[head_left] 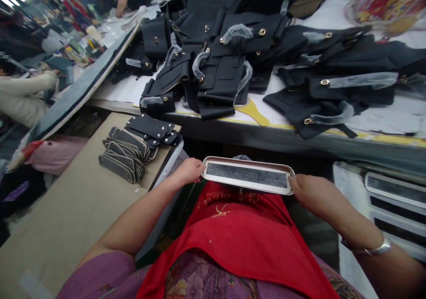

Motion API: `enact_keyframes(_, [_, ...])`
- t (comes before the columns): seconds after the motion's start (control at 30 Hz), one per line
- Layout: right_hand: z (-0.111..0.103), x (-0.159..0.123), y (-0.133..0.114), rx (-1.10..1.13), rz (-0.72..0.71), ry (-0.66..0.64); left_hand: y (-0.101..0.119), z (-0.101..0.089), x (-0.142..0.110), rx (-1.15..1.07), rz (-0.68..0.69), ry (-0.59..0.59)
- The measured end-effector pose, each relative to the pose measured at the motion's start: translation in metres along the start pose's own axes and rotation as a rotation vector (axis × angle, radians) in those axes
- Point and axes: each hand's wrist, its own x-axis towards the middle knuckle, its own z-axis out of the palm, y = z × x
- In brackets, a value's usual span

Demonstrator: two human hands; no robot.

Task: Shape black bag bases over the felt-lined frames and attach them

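Observation:
My left hand and my right hand hold a long oval bag base panel between them, one at each end. The panel has a pale rim and a dark rectangular strip down its middle, and it is level above my red apron. Fingers of both hands are closed on its ends. To the left, on a tan board, lie a stack of grey oval panels and a pile of black panels with metal studs. More pale panels with dark strips lie at the right.
Black leather bag pieces with gold fittings and plastic-wrapped straps cover the workbench ahead. A yellow scraper-like tool lies near its edge. A long grey-blue padded edge runs diagonally at the left. Other people are at far left.

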Motion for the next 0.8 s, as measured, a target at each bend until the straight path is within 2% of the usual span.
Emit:
enact_keyframes(0.13, [0.004, 0.001, 0.001, -0.031, -0.016, 0.026, 0.001, -0.002, 0.003, -0.01, -0.01, -0.017])
enact_keyframes(0.27, [0.0, 0.001, -0.003, -0.076, -0.049, -0.013, 0.002, -0.01, 0.01, -0.006, 0.035, -0.021])
enact_keyframes(0.43, [-0.008, 0.003, -0.003, -0.07, -0.091, -0.074, -0.002, -0.014, 0.023, -0.104, 0.047, -0.111])
enact_keyframes(0.63, [-0.005, 0.005, 0.0, -0.078, -0.084, -0.066, -0.012, -0.013, 0.024, -0.187, 0.088, -0.168])
enact_keyframes(0.7, [-0.005, 0.004, 0.001, -0.066, -0.099, -0.052, -0.019, -0.014, 0.022, -0.268, 0.105, -0.218])
enact_keyframes(0.8, [-0.005, 0.003, 0.001, 0.026, -0.078, -0.053, -0.033, -0.012, 0.019, -0.54, 0.087, -0.317])
